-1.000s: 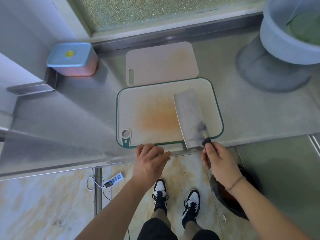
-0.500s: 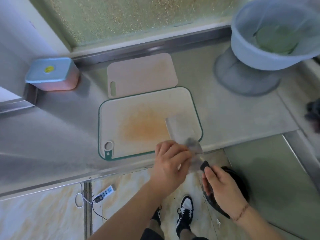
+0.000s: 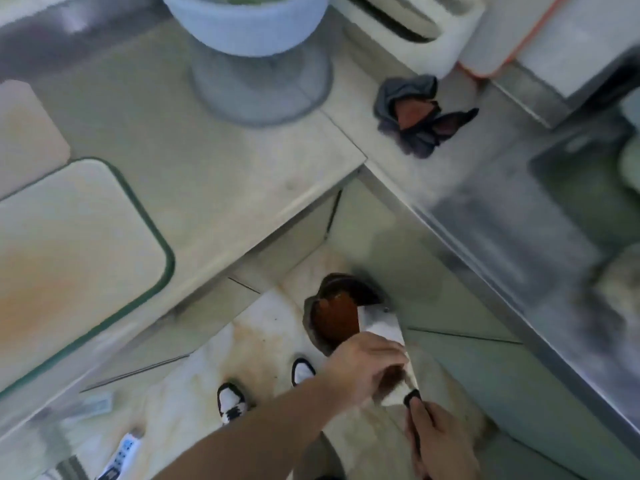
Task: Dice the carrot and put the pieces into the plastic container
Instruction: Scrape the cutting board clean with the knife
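Blurry all over. No carrot or plastic container to be seen anywhere. Big knife [image 3: 388,337] held low in front of the body, past the near edge of the counter [image 3: 221,168], flat blade tilted out over a dark bin [image 3: 337,313] on the floor. Something orange-brown inside that bin. Right hand [image 3: 440,441] wrapped tight round the black handle at the near end of the knife. Left hand [image 3: 363,368] lying across the blade, fingers bent down onto the flat side, touching it; too blurry to tell if anything is under those fingers. A dark orange smear showing just below the left hand. Cutting board [image 3: 69,258] with a green rim on the left of the counter, bare, with an orange stain across its middle, well apart from both hands. A second pale board [image 3: 24,133] just beyond it at the far left. Big light bowl [image 3: 249,26] on a round foot at the far side, in the middle. Crumpled dark cloth [image 3: 415,116] on the counter to the right of the bowl. Counter edge running from near left up to a corner, then turning back toward the near right, with a steel sink [image 3: 571,195] on the right. Open floor in that corner gap, with two black and white shoes [image 3: 232,403] and a power strip [image 3: 119,455] lying on it.
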A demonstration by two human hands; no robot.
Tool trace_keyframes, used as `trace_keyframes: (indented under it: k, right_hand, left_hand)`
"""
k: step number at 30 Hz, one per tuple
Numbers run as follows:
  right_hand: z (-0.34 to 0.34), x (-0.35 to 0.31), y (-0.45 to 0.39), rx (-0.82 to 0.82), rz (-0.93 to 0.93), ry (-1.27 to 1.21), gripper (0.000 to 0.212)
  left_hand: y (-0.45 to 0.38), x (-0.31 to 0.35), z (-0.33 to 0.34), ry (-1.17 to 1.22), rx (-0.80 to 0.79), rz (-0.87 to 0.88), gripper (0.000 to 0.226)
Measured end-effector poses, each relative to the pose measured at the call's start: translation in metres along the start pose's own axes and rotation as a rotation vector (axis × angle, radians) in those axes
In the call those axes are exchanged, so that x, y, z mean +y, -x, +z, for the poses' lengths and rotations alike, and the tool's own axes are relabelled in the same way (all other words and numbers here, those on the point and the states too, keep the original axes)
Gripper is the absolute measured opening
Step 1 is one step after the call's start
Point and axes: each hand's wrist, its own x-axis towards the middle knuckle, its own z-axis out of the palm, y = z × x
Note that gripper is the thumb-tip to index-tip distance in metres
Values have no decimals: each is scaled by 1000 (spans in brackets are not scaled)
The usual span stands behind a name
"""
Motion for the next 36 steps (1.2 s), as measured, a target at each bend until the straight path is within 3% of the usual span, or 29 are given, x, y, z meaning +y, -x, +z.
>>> trace_keyframes:
  k: [2,4,6,7,11,12,13,16,17,23,25,28,32,33,35,36]
  right_hand:
    - [4,17,-15,-51,101,-32,49]
    - [10,29,-28,-131,213,-57,48]
    - [14,34,-42,-195,300,-76,45]
    - [15,35,-47,-215,329,-78,45]
    - [13,38,-60,-265,390,-129,42]
    - [11,36,-58,-268,400,-155,41]
    - [8,34,-56,-269,393,-166,39]
    - [1,38,-56,-256,321,-49,41]
    - [0,39,-56,-259,305,8,43]
    - [1,42,-60,-280,352,23,41]
    - [-1,42,-60,-270,352,39,41]
    - [-3,41,-57,-245,364,63,41]
    - [-3,37,-52,-246,354,58,42]
    - [-4,35,-50,-242,325,72,43]
    - [-8,25,-41,-220,255,156,43]
    - [-15,19,-36,-200,205,229,43]
  left_hand:
    - [-10,-5,15,-65,-225,-122,50]
    - [-14,-7,23,-274,-485,-337,62]
    - [-12,-12,24,-332,-620,-546,65]
    - [-7,-17,27,-299,-638,-547,66]
    - [13,-28,30,-276,-826,-159,63]
    - [16,-31,31,-302,-853,-132,61]
    - [16,-36,34,-336,-855,-177,61]
    - [6,-49,37,-368,-713,-608,70]
    - [3,-51,37,-353,-685,-673,73]
    - [8,-52,39,-291,-809,-227,64]
    - [7,-53,49,-331,-833,-323,62]
    - [3,-55,52,-291,-689,-739,72]
    - [4,-43,49,-177,-668,-395,64]
    - [3,-42,50,-184,-646,-500,63]
    - [-6,-47,43,-231,-457,-919,66]
    - [-10,-47,32,-234,-417,-1011,64]
